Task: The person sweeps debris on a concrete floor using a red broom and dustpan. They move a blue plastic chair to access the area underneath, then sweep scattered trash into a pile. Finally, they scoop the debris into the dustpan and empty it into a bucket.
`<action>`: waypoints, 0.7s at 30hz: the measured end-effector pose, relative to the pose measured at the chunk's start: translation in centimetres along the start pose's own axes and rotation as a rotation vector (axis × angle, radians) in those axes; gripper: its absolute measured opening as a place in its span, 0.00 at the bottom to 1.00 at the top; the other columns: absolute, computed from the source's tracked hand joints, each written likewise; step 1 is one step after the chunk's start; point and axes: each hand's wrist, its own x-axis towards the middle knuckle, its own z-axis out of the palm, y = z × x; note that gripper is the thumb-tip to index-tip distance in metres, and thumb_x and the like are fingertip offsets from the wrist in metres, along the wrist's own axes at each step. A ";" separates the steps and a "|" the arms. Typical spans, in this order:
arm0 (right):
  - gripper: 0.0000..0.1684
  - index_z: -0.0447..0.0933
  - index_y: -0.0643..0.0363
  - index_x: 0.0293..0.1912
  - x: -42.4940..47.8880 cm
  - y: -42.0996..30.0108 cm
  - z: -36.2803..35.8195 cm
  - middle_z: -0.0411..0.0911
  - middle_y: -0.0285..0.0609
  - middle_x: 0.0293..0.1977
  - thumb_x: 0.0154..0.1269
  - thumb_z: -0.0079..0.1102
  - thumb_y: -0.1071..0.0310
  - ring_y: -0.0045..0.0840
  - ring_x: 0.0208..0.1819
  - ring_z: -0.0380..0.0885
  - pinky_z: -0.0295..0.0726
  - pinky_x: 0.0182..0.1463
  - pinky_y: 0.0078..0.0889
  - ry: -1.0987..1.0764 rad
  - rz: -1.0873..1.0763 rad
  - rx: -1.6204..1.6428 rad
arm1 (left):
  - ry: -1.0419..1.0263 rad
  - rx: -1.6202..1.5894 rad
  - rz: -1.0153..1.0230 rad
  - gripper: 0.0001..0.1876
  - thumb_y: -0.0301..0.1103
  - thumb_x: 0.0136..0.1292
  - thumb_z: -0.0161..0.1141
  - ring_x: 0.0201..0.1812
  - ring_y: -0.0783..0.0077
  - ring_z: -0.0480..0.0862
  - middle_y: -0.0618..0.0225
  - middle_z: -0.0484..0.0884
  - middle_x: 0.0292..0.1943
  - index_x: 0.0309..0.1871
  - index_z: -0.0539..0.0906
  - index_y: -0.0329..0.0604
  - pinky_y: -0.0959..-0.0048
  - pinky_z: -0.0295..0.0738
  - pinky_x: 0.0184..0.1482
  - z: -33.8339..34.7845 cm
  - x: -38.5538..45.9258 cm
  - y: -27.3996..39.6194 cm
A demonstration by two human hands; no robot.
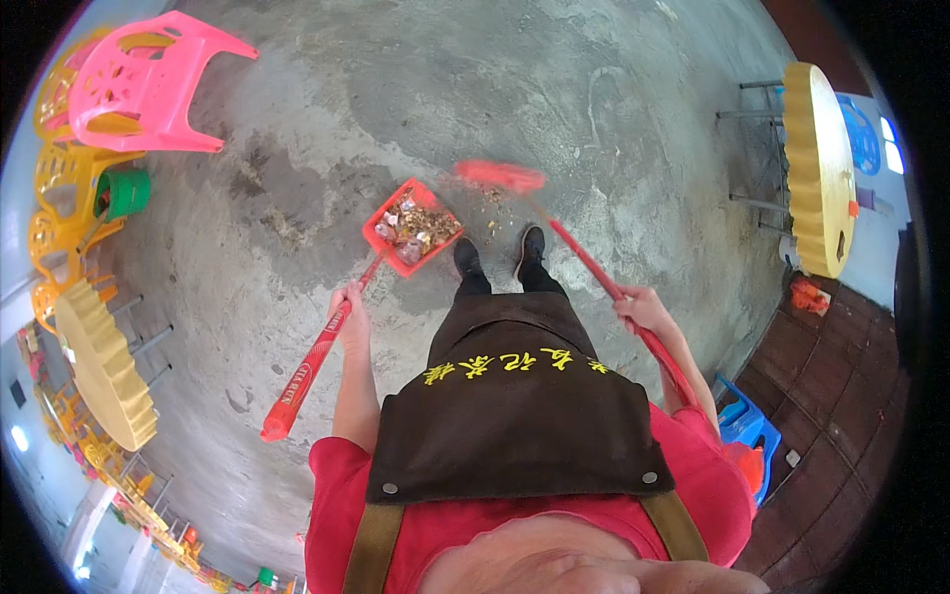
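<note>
My left hand [352, 310] is closed around the red handle [315, 362] of a long-handled dustpan. The dustpan's red tray [377, 235] rests on the concrete floor and holds brown debris, crumpled tissue and clear plastic scraps. In my right hand [643, 309] is the red stick [586, 258] of a broom, its upper end running back along my forearm. The blurred red broom head [500, 176] is beyond my feet, to the right of the tray and apart from it. Loose crumbs [493, 212] lie on the floor between the tray and my right shoe [532, 243].
Pink [159, 89] and yellow plastic chairs [67, 174] stand at left, by a green bucket [128, 193]. Round tables with gold covers are at left [107, 364] and right [816, 171]. A blue plastic chair [746, 427] stands near my right elbow, beside brown floor tiles [824, 416].
</note>
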 end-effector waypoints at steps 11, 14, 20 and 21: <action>0.25 0.76 0.57 0.59 1.0 2.2 9.4 0.74 0.32 0.21 0.60 0.58 0.71 0.12 0.13 0.69 0.67 0.14 0.19 -0.251 0.136 0.297 | -0.110 -0.044 0.041 0.13 0.39 0.65 0.65 0.41 0.75 0.79 0.64 0.83 0.37 0.37 0.81 0.36 0.72 0.74 0.48 4.3 -0.4 -0.3; 0.27 0.74 0.56 0.62 -1.2 2.2 9.5 0.74 0.31 0.21 0.62 0.59 0.69 0.12 0.13 0.69 0.68 0.14 0.19 -0.334 0.130 0.301 | -0.067 -0.137 0.100 0.13 0.37 0.67 0.63 0.42 0.74 0.79 0.63 0.83 0.37 0.33 0.78 0.36 0.71 0.73 0.50 3.8 0.3 -0.6; 0.21 0.79 0.59 0.53 -0.2 3.5 7.6 0.74 0.34 0.19 0.58 0.57 0.70 0.15 0.14 0.70 0.69 0.15 0.23 -0.114 -0.129 0.013 | -0.076 -0.026 0.172 0.13 0.35 0.67 0.63 0.42 0.72 0.79 0.61 0.83 0.37 0.31 0.76 0.36 0.70 0.73 0.49 0.5 -1.5 -2.1; 0.19 0.80 0.62 0.50 1.0 4.2 7.6 0.74 0.35 0.19 0.56 0.57 0.71 0.17 0.13 0.71 0.70 0.16 0.25 -0.067 -0.165 -0.031 | -0.081 -0.028 0.189 0.13 0.35 0.67 0.62 0.42 0.72 0.79 0.61 0.83 0.36 0.30 0.76 0.36 0.70 0.73 0.48 0.3 -1.9 -2.5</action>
